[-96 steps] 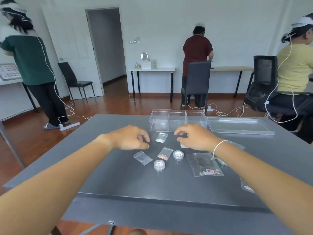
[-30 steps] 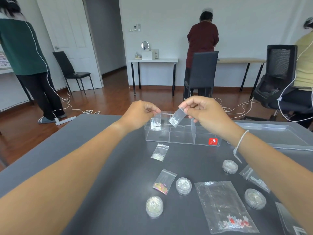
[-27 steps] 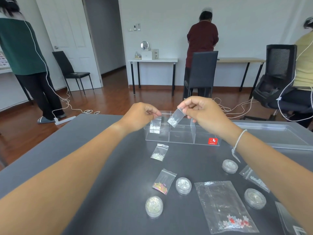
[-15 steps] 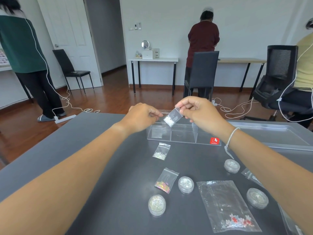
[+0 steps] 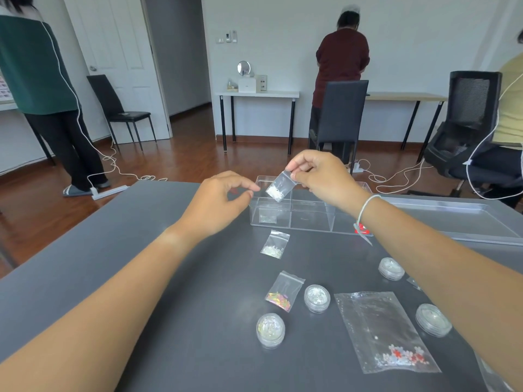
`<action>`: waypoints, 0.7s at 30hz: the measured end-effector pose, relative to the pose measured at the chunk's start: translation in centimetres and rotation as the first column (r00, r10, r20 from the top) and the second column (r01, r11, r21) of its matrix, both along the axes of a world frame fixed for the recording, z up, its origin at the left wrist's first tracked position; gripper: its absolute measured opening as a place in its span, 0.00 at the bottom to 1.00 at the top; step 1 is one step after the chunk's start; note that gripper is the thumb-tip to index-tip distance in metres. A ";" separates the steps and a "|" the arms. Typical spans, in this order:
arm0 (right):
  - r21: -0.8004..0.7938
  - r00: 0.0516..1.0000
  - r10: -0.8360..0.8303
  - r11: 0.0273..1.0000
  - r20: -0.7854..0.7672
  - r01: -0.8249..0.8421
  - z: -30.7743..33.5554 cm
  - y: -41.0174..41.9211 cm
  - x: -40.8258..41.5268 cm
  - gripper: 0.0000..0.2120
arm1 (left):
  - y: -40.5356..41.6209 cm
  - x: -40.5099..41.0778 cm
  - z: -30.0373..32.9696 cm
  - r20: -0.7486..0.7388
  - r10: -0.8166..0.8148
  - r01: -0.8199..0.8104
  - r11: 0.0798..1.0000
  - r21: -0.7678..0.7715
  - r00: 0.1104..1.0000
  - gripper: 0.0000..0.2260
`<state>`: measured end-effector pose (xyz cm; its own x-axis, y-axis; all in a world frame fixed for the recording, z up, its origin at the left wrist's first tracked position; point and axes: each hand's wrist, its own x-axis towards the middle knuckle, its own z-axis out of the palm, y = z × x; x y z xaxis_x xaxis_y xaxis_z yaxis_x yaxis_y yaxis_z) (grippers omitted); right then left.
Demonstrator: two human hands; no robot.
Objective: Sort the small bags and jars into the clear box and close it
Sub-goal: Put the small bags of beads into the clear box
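Observation:
My right hand [image 5: 319, 174] pinches a small clear bag of white bits [image 5: 278, 186] by its top edge, above the left end of the clear divided box [image 5: 308, 219]. One small bag [image 5: 267, 217] lies in the box's left compartment. My left hand [image 5: 218, 199] hovers just left of the box with fingers apart and holds nothing. On the grey table lie two small bags [image 5: 275, 244] [image 5: 284, 291], a larger flat bag with red and white flowers [image 5: 387, 332], and several round glitter jars [image 5: 317, 297] [image 5: 270, 329] [image 5: 391, 268] [image 5: 433, 319].
The box's clear lid [image 5: 458, 219] lies flat to the right of the box. The table's far edge [image 5: 158, 183] is close behind the box. Three people stand or sit at other desks beyond, with chairs and floor cables.
My left hand has let go of its small bag, which now lies in the left compartment, and its fingers have come apart. My right hand still holds its bag above the box.

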<state>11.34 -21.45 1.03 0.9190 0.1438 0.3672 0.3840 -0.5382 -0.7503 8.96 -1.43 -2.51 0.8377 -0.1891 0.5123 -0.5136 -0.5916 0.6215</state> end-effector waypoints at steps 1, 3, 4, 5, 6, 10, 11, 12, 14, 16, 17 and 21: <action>-0.030 1.000 0.004 1.000 -0.010 -0.004 -0.1 0.1 0.1 0.09 | 0.0 -0.5 0.0 -0.004 -0.020 0.020 1.000 -0.002 1.000 0.09; -0.112 0.999 0.014 0.994 -0.036 -0.017 -0.3 0.3 0.2 0.07 | 0.1 -1.4 -0.1 -0.034 -0.071 0.072 0.997 0.015 0.997 0.08; -0.148 0.998 0.020 0.989 -0.052 -0.027 -0.4 0.5 0.2 0.07 | 0.2 -1.8 -0.1 -0.057 -0.098 0.100 0.995 0.028 0.994 0.08; -0.171 0.998 0.026 0.985 -0.065 -0.037 -0.5 0.6 0.3 0.06 | 0.2 -2.1 -0.2 -0.081 -0.122 0.125 0.991 0.042 0.989 0.07; -0.186 0.997 0.032 0.982 -0.074 -0.045 -0.6 0.8 0.2 0.06 | 0.3 -2.5 -0.3 -0.101 -0.140 0.146 0.988 0.057 0.985 0.06; -0.249 0.994 0.035 0.967 -0.103 -0.060 -0.8 1.6 0.2 0.06 | 0.1 -3.2 -0.6 -0.154 -0.167 0.182 0.979 0.092 0.974 0.06; -0.265 0.993 0.034 0.962 -0.111 -0.063 -0.9 1.7 0.1 0.07 | 0.1 -3.3 -0.7 -0.163 -0.170 0.187 0.978 0.093 0.972 0.07; -0.283 0.993 0.028 0.957 -0.115 -0.060 -1.1 1.8 0.1 0.08 | 0.0 -3.4 -0.8 -0.169 -0.173 0.190 0.977 0.094 0.970 0.07; -0.313 0.995 0.001 0.949 -0.099 -0.032 -1.4 1.9 -0.1 0.10 | -0.1 -3.6 -1.0 -0.172 -0.176 0.197 0.975 0.108 0.969 0.06; -0.327 0.998 -0.020 0.945 -0.065 -0.002 -1.6 1.8 -0.5 0.12 | -0.3 -3.7 -1.2 -0.170 -0.175 0.199 0.970 0.140 0.970 0.06; -0.332 0.998 -0.023 0.943 -0.050 0.005 -1.7 1.7 -0.7 0.12 | -0.4 -3.7 -1.3 -0.170 -0.174 0.201 0.967 0.158 0.970 0.06; -0.355 1.000 -0.023 0.935 -0.006 0.019 -1.4 1.3 -1.5 0.13 | -1.0 -3.8 -1.7 -0.173 -0.176 0.211 0.953 0.218 0.969 0.08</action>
